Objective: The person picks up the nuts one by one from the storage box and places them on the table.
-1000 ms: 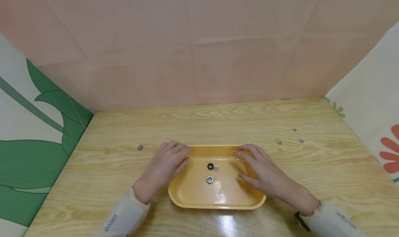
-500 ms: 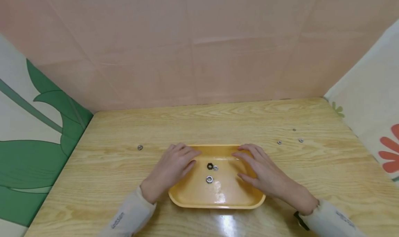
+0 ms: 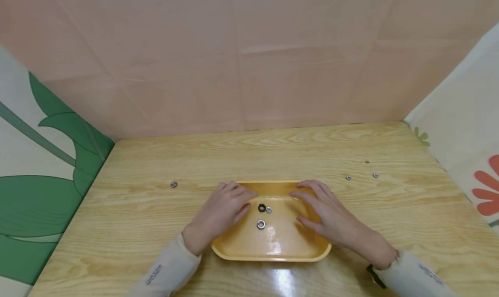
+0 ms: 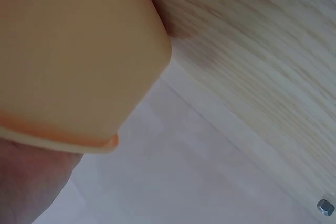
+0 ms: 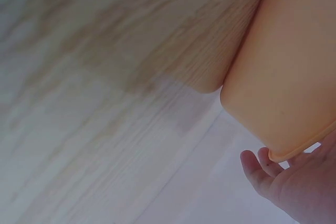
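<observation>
A yellow tray (image 3: 269,259) sits on the wooden table. Inside lie a black hex nut (image 3: 262,207), a small silver nut (image 3: 269,210) right beside it, and a larger silver nut (image 3: 261,224) nearer the front. My left hand (image 3: 225,209) is over the tray's left part, fingers loosely bent, holding nothing. On the opposite side, my right hand (image 3: 327,208) is over the right rim, thumb and fingers spread apart. Both wrist views show the tray's outer wall (image 4: 79,51) beside part of each hand; whether either hand touches the rim I cannot tell.
One metal nut (image 3: 173,184) lies on the table left of the tray. Toward the back right are a small nut (image 3: 348,177), another nut (image 3: 376,175) and a tiny metal piece (image 3: 367,161). A pink cloth wall (image 3: 241,63) closes off the table's back.
My left hand has shifted right, further over the tray. The right hand stays almost still, and the tray and the nuts keep their places.
</observation>
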`<state>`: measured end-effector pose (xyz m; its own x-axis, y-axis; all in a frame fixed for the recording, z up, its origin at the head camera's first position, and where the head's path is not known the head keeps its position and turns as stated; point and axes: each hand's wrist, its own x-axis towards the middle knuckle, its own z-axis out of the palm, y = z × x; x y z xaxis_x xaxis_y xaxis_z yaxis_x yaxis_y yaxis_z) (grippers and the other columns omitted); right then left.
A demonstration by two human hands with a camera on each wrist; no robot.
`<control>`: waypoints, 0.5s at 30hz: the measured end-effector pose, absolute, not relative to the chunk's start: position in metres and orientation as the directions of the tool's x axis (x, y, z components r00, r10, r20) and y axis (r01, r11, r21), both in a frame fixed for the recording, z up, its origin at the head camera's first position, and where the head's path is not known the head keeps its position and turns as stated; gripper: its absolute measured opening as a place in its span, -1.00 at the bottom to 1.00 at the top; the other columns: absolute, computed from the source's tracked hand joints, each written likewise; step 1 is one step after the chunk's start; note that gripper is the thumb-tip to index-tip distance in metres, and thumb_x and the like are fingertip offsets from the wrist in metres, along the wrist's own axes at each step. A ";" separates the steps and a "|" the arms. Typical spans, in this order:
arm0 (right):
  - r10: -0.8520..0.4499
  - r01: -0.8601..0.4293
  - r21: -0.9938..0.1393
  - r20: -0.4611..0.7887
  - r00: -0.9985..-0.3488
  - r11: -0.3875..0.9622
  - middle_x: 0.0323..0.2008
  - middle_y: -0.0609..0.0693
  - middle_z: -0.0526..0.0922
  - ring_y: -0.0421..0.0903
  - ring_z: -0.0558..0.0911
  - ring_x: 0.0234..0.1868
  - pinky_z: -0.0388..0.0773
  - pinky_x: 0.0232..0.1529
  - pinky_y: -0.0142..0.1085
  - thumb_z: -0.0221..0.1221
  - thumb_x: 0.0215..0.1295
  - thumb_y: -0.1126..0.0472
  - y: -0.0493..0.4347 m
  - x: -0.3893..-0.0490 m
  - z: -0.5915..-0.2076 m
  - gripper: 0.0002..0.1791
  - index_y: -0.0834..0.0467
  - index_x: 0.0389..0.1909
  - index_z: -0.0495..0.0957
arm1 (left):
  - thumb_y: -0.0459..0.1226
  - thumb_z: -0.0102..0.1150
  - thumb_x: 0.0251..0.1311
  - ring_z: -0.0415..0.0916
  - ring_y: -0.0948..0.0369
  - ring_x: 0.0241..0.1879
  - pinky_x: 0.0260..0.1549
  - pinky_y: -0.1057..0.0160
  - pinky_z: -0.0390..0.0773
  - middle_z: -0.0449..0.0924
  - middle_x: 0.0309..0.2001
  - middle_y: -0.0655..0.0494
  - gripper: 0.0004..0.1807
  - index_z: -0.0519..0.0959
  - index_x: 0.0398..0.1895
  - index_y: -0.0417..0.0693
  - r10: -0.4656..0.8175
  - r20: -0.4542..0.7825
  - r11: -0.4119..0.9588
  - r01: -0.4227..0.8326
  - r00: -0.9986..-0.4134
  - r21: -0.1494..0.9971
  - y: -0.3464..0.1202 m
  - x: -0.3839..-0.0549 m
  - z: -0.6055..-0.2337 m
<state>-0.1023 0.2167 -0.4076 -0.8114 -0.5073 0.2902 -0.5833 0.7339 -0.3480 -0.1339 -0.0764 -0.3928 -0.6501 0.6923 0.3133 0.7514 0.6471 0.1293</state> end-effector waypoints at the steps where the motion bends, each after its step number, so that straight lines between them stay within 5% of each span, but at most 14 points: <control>1: -0.507 -0.583 -0.349 0.290 -0.812 0.733 0.24 0.17 0.42 0.13 0.34 0.30 0.38 0.29 0.16 0.45 0.09 0.16 0.217 -0.102 -0.408 -0.36 0.13 0.23 0.50 | -0.27 0.30 0.26 0.53 0.20 -0.07 -0.12 0.22 0.48 0.71 0.00 0.20 -0.67 0.66 0.09 0.06 0.693 0.311 0.646 0.752 -0.650 0.132 -0.076 -0.134 -0.393; 15: -0.510 -0.598 -0.346 0.317 -0.800 0.723 0.24 0.16 0.42 0.12 0.35 0.29 0.39 0.27 0.15 0.46 0.08 0.16 0.217 -0.103 -0.409 -0.36 0.12 0.22 0.51 | -0.26 0.30 0.26 0.54 0.19 -0.04 0.01 0.15 0.50 0.71 -0.01 0.21 -0.70 0.68 0.06 0.06 0.711 0.302 0.629 0.766 -0.636 0.132 -0.067 -0.134 -0.399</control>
